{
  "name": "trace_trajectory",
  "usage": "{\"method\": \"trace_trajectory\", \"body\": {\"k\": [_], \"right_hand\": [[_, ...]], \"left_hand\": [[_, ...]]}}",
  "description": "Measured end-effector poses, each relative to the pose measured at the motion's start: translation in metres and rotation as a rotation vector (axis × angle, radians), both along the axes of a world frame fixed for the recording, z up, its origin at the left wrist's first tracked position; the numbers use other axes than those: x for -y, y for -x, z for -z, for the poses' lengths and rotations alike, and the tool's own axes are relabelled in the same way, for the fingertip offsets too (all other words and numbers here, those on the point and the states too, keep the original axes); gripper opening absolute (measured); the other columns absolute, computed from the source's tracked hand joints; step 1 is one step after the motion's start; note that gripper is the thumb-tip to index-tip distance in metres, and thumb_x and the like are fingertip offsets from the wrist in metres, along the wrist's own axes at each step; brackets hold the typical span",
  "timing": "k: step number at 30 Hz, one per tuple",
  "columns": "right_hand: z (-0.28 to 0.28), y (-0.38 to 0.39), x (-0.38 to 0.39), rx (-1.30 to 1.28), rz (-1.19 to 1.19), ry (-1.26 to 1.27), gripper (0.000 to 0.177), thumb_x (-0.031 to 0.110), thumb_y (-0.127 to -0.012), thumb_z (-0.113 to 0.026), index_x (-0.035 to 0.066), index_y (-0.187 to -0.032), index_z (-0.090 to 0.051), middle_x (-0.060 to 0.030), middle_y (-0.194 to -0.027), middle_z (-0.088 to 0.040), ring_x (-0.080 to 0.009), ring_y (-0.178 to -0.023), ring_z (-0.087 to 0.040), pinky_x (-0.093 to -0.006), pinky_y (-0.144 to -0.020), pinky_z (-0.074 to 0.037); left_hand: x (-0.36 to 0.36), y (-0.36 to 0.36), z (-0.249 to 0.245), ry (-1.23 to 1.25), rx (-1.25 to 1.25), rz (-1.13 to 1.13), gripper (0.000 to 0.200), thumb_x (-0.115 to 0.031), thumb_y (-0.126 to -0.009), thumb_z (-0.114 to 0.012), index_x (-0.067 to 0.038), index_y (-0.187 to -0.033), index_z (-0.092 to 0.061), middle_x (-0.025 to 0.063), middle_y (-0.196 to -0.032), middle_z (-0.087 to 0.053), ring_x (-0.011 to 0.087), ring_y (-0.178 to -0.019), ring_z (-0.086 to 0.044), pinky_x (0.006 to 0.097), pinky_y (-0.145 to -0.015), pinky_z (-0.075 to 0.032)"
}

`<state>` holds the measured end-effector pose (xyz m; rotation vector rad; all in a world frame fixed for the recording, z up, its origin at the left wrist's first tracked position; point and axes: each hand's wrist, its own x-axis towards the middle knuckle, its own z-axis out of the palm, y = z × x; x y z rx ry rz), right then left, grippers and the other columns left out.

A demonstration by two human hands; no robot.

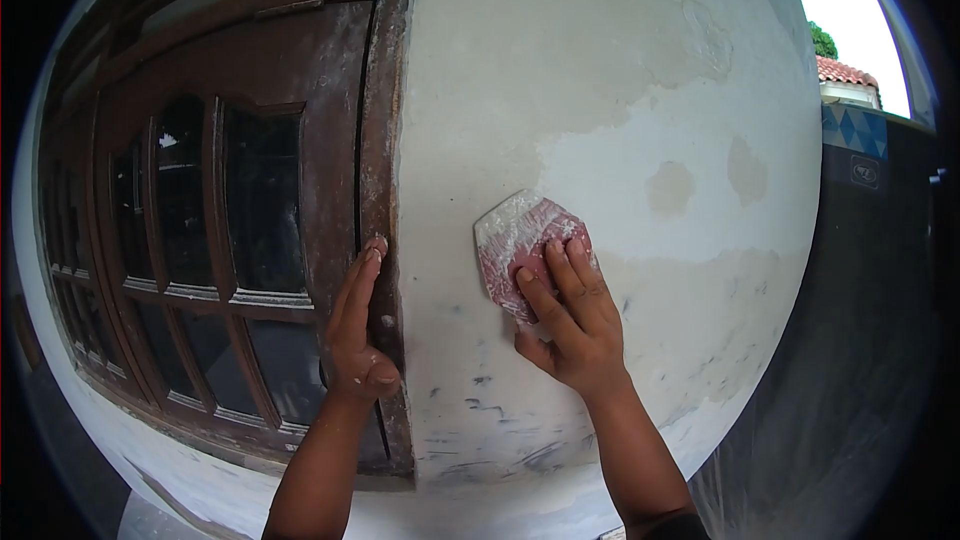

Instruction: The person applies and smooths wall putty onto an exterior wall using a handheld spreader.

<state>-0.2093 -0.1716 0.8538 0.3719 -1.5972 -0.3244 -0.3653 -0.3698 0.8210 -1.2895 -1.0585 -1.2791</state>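
My right hand (575, 325) presses a reddish piece of sandpaper (518, 232) flat against the wall. White dust coats much of the sheet, mostly its upper part. The fingers lie over its lower right side, with the thumb below. The wall (480, 90) has beige patches, a whiter area and dark scuff marks low down. To the left, my left hand (358, 335) rests edge-on along the brown wooden window frame (385, 140), fingers stretched upward and nothing in it. White dust spots its fingertips.
A brown wooden window (335, 70) with several dark glass panes fills the left side. At the far right stands a dark panel (860, 270) with a blue patterned strip (855, 130) on top. Beyond it, a red tiled roof (845, 72) shows.
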Motion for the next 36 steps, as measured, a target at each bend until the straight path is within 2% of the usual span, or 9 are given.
{"method": "trace_trajectory", "body": {"k": [7,15,20,22,23,25,28,32,36], "right_hand": [[0.024,-0.011,-0.013,0.005,0.048,0.013,0.044,0.023,-0.080,-0.070,0.012,-0.122,-0.069,-0.0179,-0.137,-0.057,-0.0351,-0.130,-0.052,-0.0483,-0.103,-0.047],[-0.003,0.007,0.017,0.062,0.060,-0.050,0.042,0.027,-0.081,-0.071,0.014,-0.121,-0.070,-0.0160,-0.136,-0.059,-0.0322,-0.131,-0.052,-0.0466,-0.104,-0.045],[0.024,-0.010,0.003,0.015,0.052,-0.022,0.041,0.025,-0.080,-0.070,0.015,-0.120,-0.071,-0.0156,-0.133,-0.061,-0.0318,-0.129,-0.053,-0.0459,-0.103,-0.047],[0.023,-0.009,0.007,-0.022,0.047,0.009,0.041,0.023,-0.078,-0.069,0.015,-0.119,-0.071,-0.0154,-0.132,-0.061,-0.0318,-0.129,-0.054,-0.0459,-0.102,-0.047],[0.015,-0.005,0.013,0.006,0.020,-0.011,0.042,0.022,-0.078,-0.070,0.015,-0.119,-0.071,-0.0151,-0.133,-0.061,-0.0313,-0.129,-0.054,-0.0456,-0.102,-0.048],[0.001,0.006,0.022,0.050,0.013,-0.080,0.044,0.024,-0.078,-0.070,0.015,-0.122,-0.069,-0.0132,-0.136,-0.058,-0.0296,-0.130,-0.052,-0.0452,-0.101,-0.048],[-0.007,0.009,0.027,0.112,0.059,-0.164,0.046,0.025,-0.078,-0.070,0.015,-0.123,-0.068,-0.0119,-0.138,-0.057,-0.0285,-0.131,-0.052,-0.0457,-0.102,-0.048],[0.025,-0.011,-0.002,0.107,0.070,-0.071,0.041,0.026,-0.079,-0.070,0.016,-0.119,-0.071,-0.0126,-0.134,-0.060,-0.0295,-0.131,-0.052,-0.0469,-0.104,-0.047],[0.029,-0.019,-0.009,-0.056,0.079,0.003,0.040,0.027,-0.080,-0.068,0.015,-0.117,-0.073,-0.0166,-0.134,-0.061,-0.0319,-0.128,-0.055,-0.0455,-0.104,-0.046]], "left_hand": [[-0.001,0.002,0.000,-0.009,-0.027,0.012,0.113,-0.084,-0.085,-0.025,0.014,-0.139,-0.041,0.0269,-0.139,-0.051,0.0344,-0.131,-0.050,0.0435,-0.112,-0.035],[0.000,-0.002,-0.001,-0.009,0.013,0.000,0.113,-0.084,-0.085,-0.025,0.015,-0.139,-0.042,0.0277,-0.139,-0.051,0.0349,-0.130,-0.051,0.0437,-0.112,-0.036],[0.000,0.001,0.000,-0.016,-0.011,-0.001,0.113,-0.084,-0.085,-0.026,0.015,-0.138,-0.042,0.0282,-0.138,-0.051,0.0353,-0.130,-0.051,0.0439,-0.112,-0.036],[-0.001,0.002,0.000,-0.019,-0.007,0.061,0.111,-0.083,-0.083,-0.038,0.013,-0.138,-0.043,0.0299,-0.138,-0.050,0.0394,-0.132,-0.049,0.0463,-0.112,-0.036],[0.000,0.001,0.000,-0.013,-0.008,0.062,0.111,-0.083,-0.083,-0.038,0.013,-0.138,-0.043,0.0299,-0.138,-0.050,0.0394,-0.132,-0.049,0.0463,-0.112,-0.036],[0.000,-0.001,-0.001,-0.012,0.005,0.022,0.113,-0.084,-0.085,-0.027,0.016,-0.138,-0.042,0.0286,-0.139,-0.050,0.0354,-0.130,-0.050,0.0439,-0.112,-0.035],[0.001,-0.002,-0.001,-0.015,0.015,0.052,0.113,-0.083,-0.086,-0.028,0.015,-0.138,-0.041,0.0286,-0.139,-0.050,0.0351,-0.131,-0.050,0.0439,-0.112,-0.035],[0.001,0.000,0.000,-0.003,0.011,0.034,0.113,-0.083,-0.086,-0.029,0.015,-0.139,-0.041,0.0286,-0.139,-0.050,0.0350,-0.131,-0.050,0.0438,-0.112,-0.035],[-0.001,0.002,0.001,-0.011,-0.006,0.034,0.113,-0.084,-0.085,-0.029,0.015,-0.139,-0.041,0.0282,-0.139,-0.050,0.0348,-0.131,-0.050,0.0435,-0.112,-0.035]]}}
